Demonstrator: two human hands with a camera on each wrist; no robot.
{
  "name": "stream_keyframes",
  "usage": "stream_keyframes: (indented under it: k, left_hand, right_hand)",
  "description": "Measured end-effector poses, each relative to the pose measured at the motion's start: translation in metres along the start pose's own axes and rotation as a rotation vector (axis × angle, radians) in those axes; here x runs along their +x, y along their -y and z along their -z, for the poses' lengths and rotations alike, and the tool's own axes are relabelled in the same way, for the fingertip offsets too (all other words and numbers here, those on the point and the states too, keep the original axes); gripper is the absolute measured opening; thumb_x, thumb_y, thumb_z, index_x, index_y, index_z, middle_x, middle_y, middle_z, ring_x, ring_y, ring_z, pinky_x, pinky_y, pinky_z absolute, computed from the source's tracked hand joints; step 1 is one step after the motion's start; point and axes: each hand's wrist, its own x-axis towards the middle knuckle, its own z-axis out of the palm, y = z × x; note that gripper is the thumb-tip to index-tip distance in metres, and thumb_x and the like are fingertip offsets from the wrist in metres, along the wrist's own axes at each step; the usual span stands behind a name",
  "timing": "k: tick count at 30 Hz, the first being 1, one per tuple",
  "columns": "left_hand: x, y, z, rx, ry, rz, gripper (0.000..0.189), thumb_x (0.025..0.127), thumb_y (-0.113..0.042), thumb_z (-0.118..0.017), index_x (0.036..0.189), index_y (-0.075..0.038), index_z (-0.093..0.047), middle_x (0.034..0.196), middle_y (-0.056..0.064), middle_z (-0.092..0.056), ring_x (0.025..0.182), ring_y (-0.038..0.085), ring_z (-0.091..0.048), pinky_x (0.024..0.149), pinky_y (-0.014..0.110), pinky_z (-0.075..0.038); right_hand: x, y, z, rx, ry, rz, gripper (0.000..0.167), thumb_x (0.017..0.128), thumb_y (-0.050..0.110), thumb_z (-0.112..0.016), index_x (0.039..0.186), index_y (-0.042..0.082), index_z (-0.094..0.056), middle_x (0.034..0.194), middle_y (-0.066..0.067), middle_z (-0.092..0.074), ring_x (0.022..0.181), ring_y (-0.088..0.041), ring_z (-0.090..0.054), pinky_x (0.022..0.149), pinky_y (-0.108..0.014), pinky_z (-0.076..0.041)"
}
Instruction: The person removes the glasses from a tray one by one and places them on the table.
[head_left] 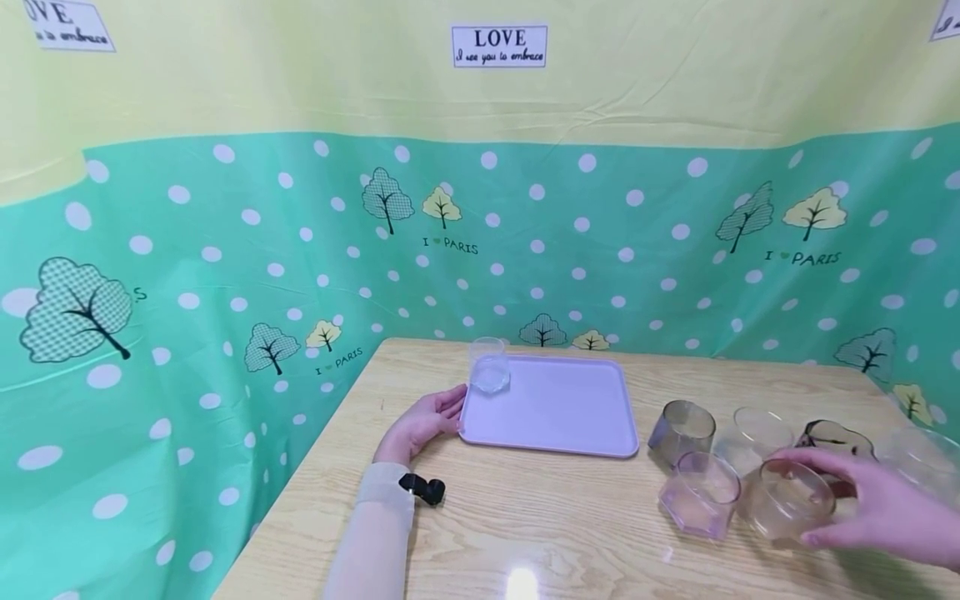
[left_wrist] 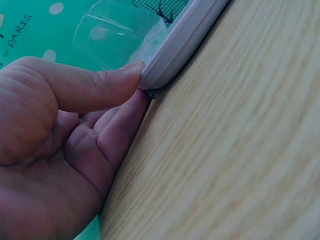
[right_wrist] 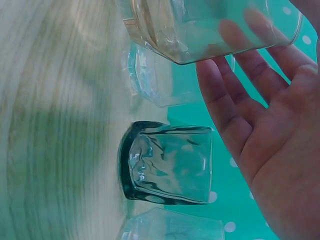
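My left hand (head_left: 423, 423) pinches the left edge of a lilac tray (head_left: 555, 408), thumb at the rim and fingers low beside it in the left wrist view. A clear glass (head_left: 489, 367) stands on the tray's back left corner. At the right, my right hand (head_left: 873, 504) holds an amber-tinted glass (head_left: 787, 504), with fingers around its far side and the thumb on the near side. Through its wall the fingertips (right_wrist: 232, 35) show in the right wrist view. Close to its left is a pinkish faceted glass (head_left: 701, 496).
Behind stand a dark grey glass (head_left: 682, 433), a clear glass (head_left: 757, 433) and a dark wavy glass (right_wrist: 167, 162). Another clear glass (head_left: 922, 458) is at the far right, partly behind the right hand. A patterned green curtain (head_left: 525, 217) hangs behind the wooden table (head_left: 510, 517).
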Motion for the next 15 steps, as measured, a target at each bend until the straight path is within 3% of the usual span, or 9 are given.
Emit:
stream_keyframes:
  k: [15]
  left_hand:
    - [0.0006, -0.0003, 0.0003, 0.015, 0.006, -0.017, 0.086, 0.087, 0.021, -0.064, 0.164, 0.007, -0.029, 0.173, 0.020, -0.028, 0.158, 0.035, -0.030, 0.124, 0.040, -0.036]
  right_hand:
    - [-0.0034, -0.0101, -0.0098, 0.074, 0.093, 0.034, 0.076, 0.075, 0.012, -0.097, 0.143, 0.012, -0.063, 0.133, 0.024, -0.065, 0.112, 0.005, -0.061, 0.069, -0.020, -0.056]
